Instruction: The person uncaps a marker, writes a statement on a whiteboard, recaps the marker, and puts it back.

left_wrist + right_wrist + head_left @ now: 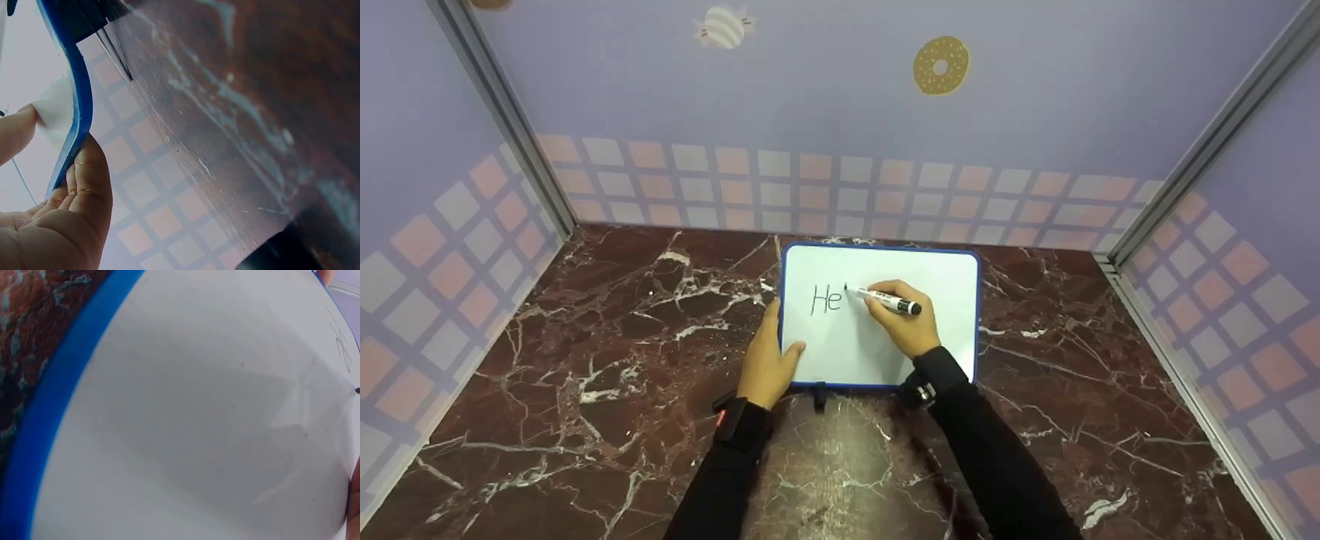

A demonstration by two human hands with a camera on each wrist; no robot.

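A small whiteboard [870,345] with a blue frame bears the handwritten letters "He" [826,299] on its left half. My right hand [911,319] pinches a white marker with a black end [894,301], its dark tip at the board's surface just right of the "e". At the board's left edge, my left hand [769,360] grips the frame, thumb on the white face and fingers behind, as the left wrist view shows around the blue rim [83,95]. In the right wrist view, only a sliver of the right hand [354,506] appears beside the white surface.
The board is over a dark red marbled table [607,360] with pale veins. Purple walls [825,97] with a checked band enclose it at the back and both sides. A small black piece [820,396] shows at the board's lower edge.
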